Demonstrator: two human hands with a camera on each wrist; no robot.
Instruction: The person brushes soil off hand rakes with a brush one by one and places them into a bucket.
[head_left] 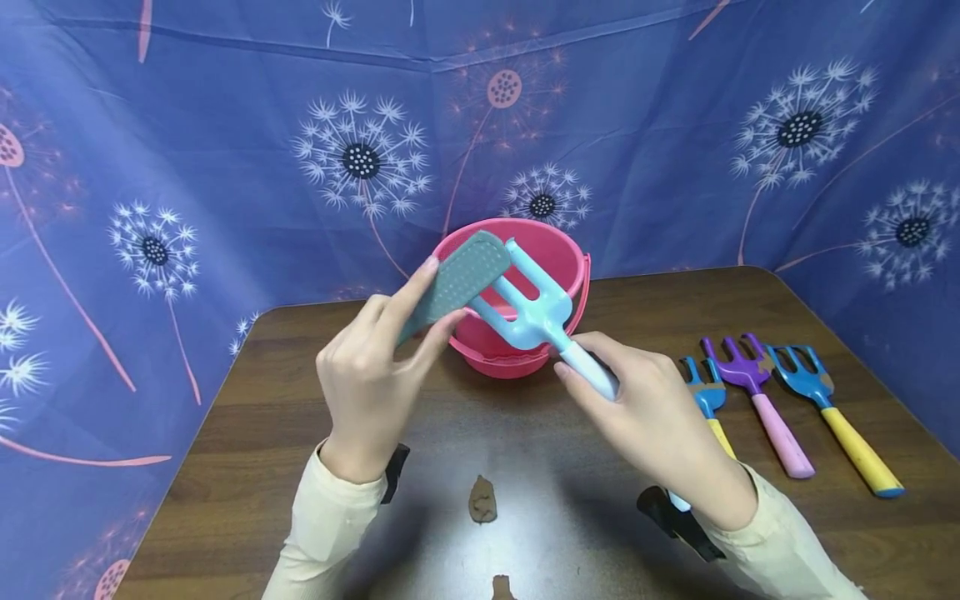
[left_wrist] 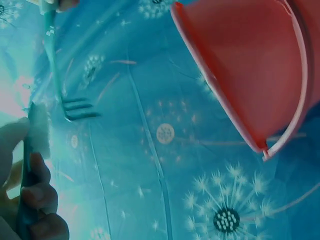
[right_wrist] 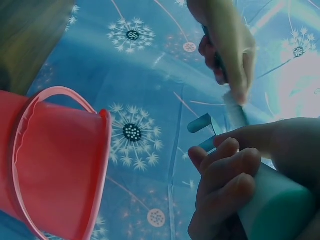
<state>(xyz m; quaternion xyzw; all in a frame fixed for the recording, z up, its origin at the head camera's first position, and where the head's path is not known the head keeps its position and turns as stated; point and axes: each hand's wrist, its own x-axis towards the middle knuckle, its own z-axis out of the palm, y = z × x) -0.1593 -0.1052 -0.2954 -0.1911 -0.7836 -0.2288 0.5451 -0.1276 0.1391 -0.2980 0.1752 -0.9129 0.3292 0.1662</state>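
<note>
In the head view my left hand (head_left: 367,375) holds a grey-green brush (head_left: 468,279), its dotted face towards me. Pale bristles (left_wrist: 41,130) show on it in the left wrist view, where the fingers curl round its dark handle. My right hand (head_left: 648,404) grips the white handle of a light-blue hand fork (head_left: 540,317). The fork's tines point up and left, close to the brush; whether they touch I cannot tell. Both tools are held up in front of a pink bucket (head_left: 498,365), which they partly cover.
On the wooden table (head_left: 255,433) at the right lie a blue fork (head_left: 707,396), a purple fork (head_left: 742,367) and another blue fork (head_left: 806,379), with brown smears on them. A brown lump (head_left: 482,502) lies near the front, another piece (head_left: 502,588) below it. Blue dandelion-print cloth (head_left: 247,125) hangs behind.
</note>
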